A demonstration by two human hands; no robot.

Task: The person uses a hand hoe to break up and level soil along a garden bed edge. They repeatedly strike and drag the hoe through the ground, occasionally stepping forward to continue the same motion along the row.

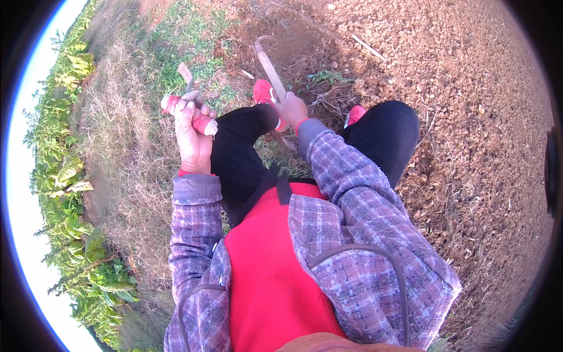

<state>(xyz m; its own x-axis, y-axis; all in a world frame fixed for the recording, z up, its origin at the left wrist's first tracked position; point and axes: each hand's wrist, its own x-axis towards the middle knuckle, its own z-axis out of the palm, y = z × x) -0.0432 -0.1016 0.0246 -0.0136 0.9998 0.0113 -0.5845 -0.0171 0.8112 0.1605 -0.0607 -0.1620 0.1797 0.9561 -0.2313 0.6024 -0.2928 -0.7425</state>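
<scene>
My left hand (193, 127) is closed around a short red, cloth-like wrapped handle (203, 123) with pale ends, raised at the left. A thin metal shank with a small flat, soil-coloured blade (185, 73) points away from that hand. Over my red shoe (263, 92), my right hand (293, 109) grips the lower end of a pale wooden stick (270, 70). The stick leans up and to the left and has a curved, hooked far end. What that hooked end touches cannot be told.
Loose brown soil (466, 110) spreads to the right, with a pale stalk (368, 47) on it. Dry grass (127, 176) and green weeds (176, 35) cover the left side. Leafy green plants (70, 171) stand in a row at the far left. My knees are bent apart.
</scene>
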